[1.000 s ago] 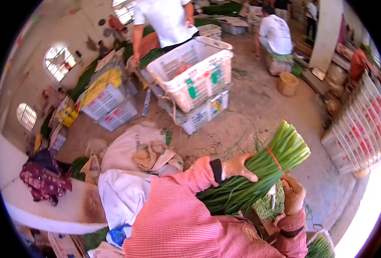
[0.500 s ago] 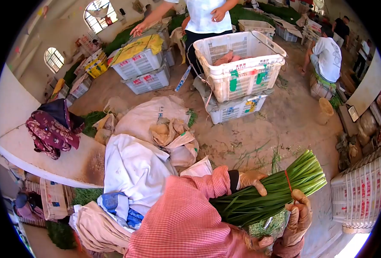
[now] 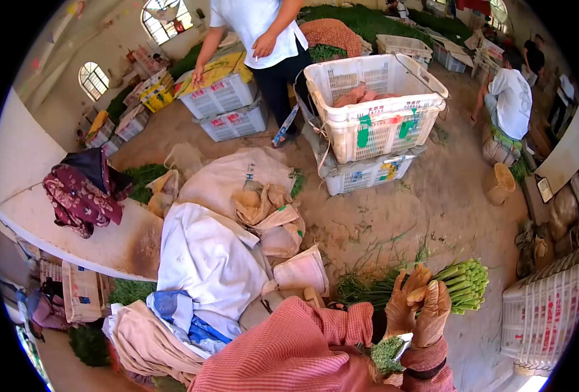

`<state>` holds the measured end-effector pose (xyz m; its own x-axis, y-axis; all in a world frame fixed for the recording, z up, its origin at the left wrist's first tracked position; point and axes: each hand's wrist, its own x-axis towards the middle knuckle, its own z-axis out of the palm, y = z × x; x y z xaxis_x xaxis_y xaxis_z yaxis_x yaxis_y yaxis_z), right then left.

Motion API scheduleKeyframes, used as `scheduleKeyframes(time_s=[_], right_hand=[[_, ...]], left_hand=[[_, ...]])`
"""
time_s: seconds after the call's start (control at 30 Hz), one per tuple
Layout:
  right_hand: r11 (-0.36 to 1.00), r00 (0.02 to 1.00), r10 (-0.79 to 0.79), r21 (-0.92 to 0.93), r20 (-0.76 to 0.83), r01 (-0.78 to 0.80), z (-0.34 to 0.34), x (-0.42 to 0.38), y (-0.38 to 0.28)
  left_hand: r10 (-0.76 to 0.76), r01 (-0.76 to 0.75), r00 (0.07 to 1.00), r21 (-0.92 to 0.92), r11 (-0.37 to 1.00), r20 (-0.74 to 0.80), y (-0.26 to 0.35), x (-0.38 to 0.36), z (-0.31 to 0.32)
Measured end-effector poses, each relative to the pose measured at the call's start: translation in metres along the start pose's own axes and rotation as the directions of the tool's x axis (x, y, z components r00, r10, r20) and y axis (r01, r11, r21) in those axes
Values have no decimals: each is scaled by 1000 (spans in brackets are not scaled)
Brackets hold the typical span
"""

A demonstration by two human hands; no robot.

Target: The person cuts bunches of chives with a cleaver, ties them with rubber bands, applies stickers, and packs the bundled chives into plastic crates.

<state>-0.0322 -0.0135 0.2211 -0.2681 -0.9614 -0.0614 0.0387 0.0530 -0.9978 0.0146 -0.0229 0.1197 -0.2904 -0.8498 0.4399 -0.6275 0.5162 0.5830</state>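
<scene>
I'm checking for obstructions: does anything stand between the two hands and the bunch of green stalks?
Nothing visible does. The left hand and right hand cover the middle of the bunch of green stalks in this view, so contact there cannot be confirmed.

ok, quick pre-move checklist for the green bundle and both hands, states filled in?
1. Hands at the bundle: ok, left hand and right hand are close together in front of the green bundle.
2. Firm grip on the bundle: cannot tell, the hands hide any contact.
3. Tie around its middle: cannot tell, covered by the hands.
4. Cut ends grouped at one end: ok, toward picture right.
5. Floor free of scraps: not ok, green strands lie beyond the bundle.
6. Standing person away from the bundle: ok.
</scene>
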Motion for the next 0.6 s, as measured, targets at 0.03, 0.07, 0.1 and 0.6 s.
scheduleKeyframes(time_s=[0.03,0.07,0.1,0.6], right_hand=[[1000,1000,-8,9,24,8,-3,3,5],[1000,999,-10,15,43,10,-5,5,9],[1000,1000,-3,6,29,3,-5,6,12],[489,919,-385,-827,82,278,-72,-80,-33]], left_hand=[[-37,27,998,-204,979,-45,2,3,5],[-18,50,996,-405,913,83,-5,6,9],[14,150,962,-574,805,272,-8,13,11],[368,513,591,-687,515,718,-2,119,21]])
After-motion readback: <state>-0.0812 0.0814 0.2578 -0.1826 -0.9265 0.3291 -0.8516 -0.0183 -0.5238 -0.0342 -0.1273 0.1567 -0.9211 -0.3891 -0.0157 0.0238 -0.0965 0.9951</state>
